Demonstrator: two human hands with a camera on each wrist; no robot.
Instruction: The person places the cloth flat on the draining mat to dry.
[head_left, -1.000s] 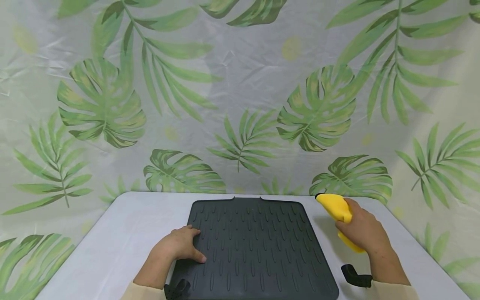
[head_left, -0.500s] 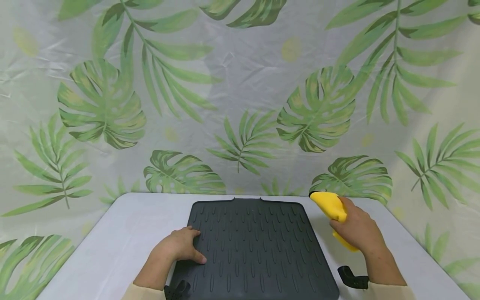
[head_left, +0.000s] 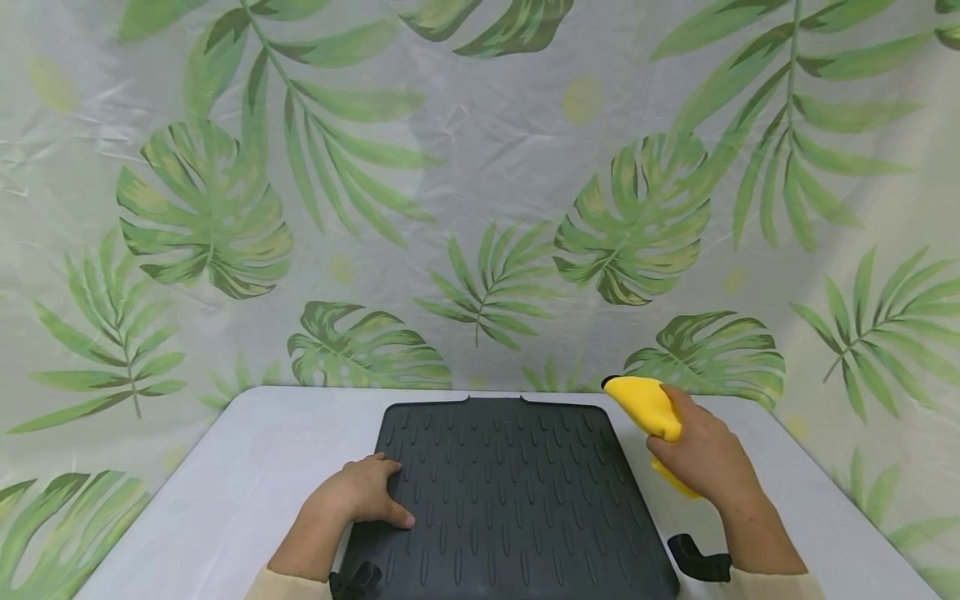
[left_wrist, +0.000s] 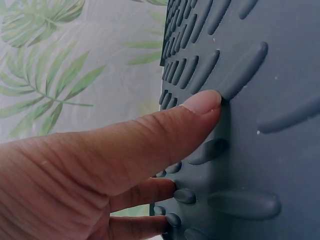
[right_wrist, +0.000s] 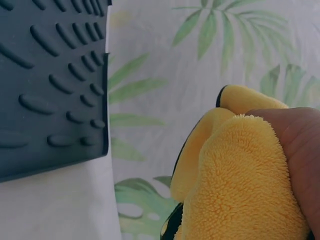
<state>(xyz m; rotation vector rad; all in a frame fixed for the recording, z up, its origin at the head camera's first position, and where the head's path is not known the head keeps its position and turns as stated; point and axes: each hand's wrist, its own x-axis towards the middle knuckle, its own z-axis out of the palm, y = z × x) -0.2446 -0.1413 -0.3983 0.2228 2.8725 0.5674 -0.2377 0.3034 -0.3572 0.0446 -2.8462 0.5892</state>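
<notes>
A dark grey ridged mat [head_left: 510, 500] with a thin raised rim lies on the white table. My left hand [head_left: 360, 492] rests on its left edge, thumb and fingers spread. In the left wrist view the thumb [left_wrist: 165, 130] touches the ridged surface, and the other fingers are partly hidden behind it. Off the mat's right side, my right hand [head_left: 708, 450] grips a folded yellow microfiber cloth [head_left: 643, 404] with dark edging. The right wrist view shows the fluffy cloth [right_wrist: 240, 180] bunched in that hand, apart from the mat [right_wrist: 60, 95].
The white table [head_left: 247, 467] extends to both sides of the mat. Behind its far edge hangs a leaf-patterned sheet [head_left: 495, 192]. Black wrist straps [head_left: 697, 558] show near the cuffs.
My right hand has moved left toward the mat's far right corner, carrying the yellow cloth. The left hand and the mat stay in place.
</notes>
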